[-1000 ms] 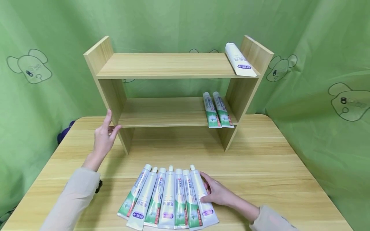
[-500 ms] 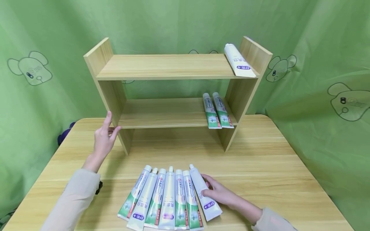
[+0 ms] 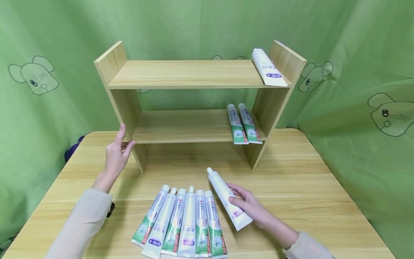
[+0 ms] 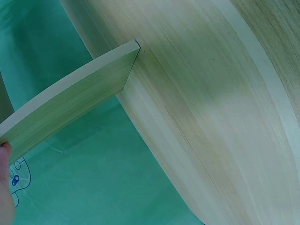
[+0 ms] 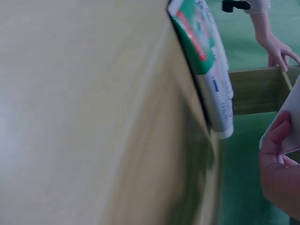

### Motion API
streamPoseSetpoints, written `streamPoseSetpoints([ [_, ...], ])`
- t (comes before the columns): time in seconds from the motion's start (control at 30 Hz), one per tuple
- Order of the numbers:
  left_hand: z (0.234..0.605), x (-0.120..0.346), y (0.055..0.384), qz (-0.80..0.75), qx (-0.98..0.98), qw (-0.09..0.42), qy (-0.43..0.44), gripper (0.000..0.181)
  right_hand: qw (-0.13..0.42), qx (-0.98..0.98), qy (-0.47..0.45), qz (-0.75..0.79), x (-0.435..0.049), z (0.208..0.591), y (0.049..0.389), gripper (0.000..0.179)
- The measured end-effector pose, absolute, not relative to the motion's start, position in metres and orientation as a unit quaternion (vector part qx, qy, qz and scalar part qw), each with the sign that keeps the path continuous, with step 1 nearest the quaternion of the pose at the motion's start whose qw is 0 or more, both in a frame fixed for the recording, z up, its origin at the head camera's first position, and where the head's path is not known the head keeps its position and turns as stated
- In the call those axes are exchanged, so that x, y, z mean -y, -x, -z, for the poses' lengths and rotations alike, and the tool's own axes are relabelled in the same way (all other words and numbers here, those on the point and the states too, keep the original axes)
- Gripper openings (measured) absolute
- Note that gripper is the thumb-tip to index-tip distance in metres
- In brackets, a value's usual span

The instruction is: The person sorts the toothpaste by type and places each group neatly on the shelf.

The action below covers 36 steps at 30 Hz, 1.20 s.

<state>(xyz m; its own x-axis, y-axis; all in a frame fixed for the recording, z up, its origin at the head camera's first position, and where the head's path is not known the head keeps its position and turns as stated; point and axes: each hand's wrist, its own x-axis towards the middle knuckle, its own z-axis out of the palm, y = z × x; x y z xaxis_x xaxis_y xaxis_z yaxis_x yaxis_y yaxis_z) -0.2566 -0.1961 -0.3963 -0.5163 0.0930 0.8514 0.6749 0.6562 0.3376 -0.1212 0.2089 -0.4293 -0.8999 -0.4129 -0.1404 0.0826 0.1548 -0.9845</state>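
My right hand holds a white toothpaste tube with purple lettering, cap pointing away and tilted left, over the front of the table. In the right wrist view, my thumb and fingers lie around this tube. At the wooden shelf's left upright, my left hand grips the front edge, its thumb at the end of the middle board. In the left wrist view, only a bit of the hand shows at the board's edge. Several toothpaste tubes, green-white and white-purple, fan out on the table.
Two green-white toothpaste tubes lie on the middle board at its right end. Another white tube lies on the top board, against the right upright. A green curtain hangs behind the table.
My right hand has lifted the rightmost white toothpaste tube out of the row and moved it away from the others, forward and slightly right. The left hand stays on the shelf.
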Motion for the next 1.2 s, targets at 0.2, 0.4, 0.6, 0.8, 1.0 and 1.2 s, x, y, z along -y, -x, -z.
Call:
streamPoseSetpoints([
  [0.2,0.397,0.196,0.258,0.340,0.799,0.432,0.242,0.081,0.173,-0.714,0.095,0.671,-0.207,0.417,0.122,0.058],
  [0.4,0.397,0.196,0.258,0.339,0.798,0.435,0.245,0.070,0.163,-0.693,0.121,0.691,-0.211,0.405,0.120,0.062],
  [0.6,0.396,0.195,0.257,0.341,0.798,0.433,0.242,0.071,0.153,-0.648,0.200,0.719,-0.212,0.399,0.122,0.076],
  [0.8,0.397,0.196,0.258,0.339,0.798,0.436,0.241,0.076,0.117,-0.618,0.245,0.738,-0.213,0.395,0.123,0.075],
  [1.0,0.398,0.196,0.258,0.339,0.795,0.441,0.243,0.085,0.080,-0.594,0.258,0.758,-0.213,0.385,0.125,0.071],
  [1.2,0.397,0.196,0.258,0.338,0.796,0.439,0.242,0.080,0.029,-0.578,0.272,0.769,-0.211,0.375,0.126,0.066],
])
